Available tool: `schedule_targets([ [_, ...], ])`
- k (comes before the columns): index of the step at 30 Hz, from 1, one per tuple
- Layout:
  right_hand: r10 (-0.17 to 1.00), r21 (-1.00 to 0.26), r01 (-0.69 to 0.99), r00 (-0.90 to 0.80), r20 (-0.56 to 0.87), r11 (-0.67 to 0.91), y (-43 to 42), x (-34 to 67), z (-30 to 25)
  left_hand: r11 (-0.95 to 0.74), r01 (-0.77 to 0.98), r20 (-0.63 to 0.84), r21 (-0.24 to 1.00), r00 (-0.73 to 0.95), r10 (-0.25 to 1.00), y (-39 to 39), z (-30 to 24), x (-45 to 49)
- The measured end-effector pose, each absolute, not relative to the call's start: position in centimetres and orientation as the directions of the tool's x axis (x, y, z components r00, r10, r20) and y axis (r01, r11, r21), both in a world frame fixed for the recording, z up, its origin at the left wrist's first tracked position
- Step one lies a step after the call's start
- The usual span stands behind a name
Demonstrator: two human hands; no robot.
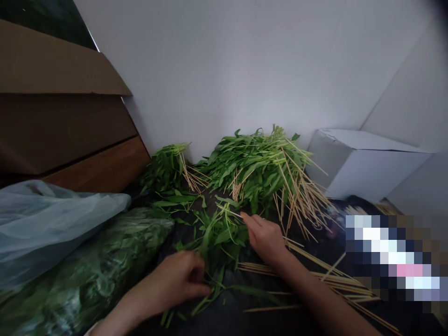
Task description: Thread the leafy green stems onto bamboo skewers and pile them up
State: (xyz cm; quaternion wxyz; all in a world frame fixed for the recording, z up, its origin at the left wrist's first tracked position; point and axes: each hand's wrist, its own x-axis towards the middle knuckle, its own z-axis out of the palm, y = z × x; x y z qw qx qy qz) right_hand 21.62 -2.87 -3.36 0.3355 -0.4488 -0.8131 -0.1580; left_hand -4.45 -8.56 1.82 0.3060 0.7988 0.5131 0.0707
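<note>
My left hand [178, 279] is closed around the stem ends of a loose bunch of green leafy stalks [213, 233] lying on a dark surface. My right hand [264, 238] pinches a thin wooden skewer [234, 213] whose tip pokes into the same greens. Behind them lies a large heap of skewered greens [259, 168] with several bare stick ends fanning to the right. A smaller skewered bundle [168, 165] lies at the back left.
Loose skewers [336, 280] are scattered at the right front. A plastic bag of greens [87, 270] lies at the left under a pale bag [45, 219]. Cardboard and wood panels [66, 116] stand at the left, a white box [364, 163] at the right, and a white wall behind.
</note>
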Motion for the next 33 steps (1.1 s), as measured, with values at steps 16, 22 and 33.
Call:
schedule_targets([
  [16,0.618,-0.06,0.847,-0.336,0.711,0.528,-2.6,22.1,-2.9,-0.254,0.653,0.073,0.714,0.291,0.954,-4.1,7.4,-7.4],
  [22,0.624,-0.092,0.853,-0.299,0.722,0.515,-2.4,22.3,-2.9,-0.116,0.14,0.105,0.983,0.082,0.991,-0.1,7.1,-6.0],
  [33,0.636,-0.149,0.837,-0.27,0.723,0.526,-2.2,22.3,-3.1,0.082,-0.517,-0.12,0.852,-0.04,0.992,1.4,0.0,-4.9],
])
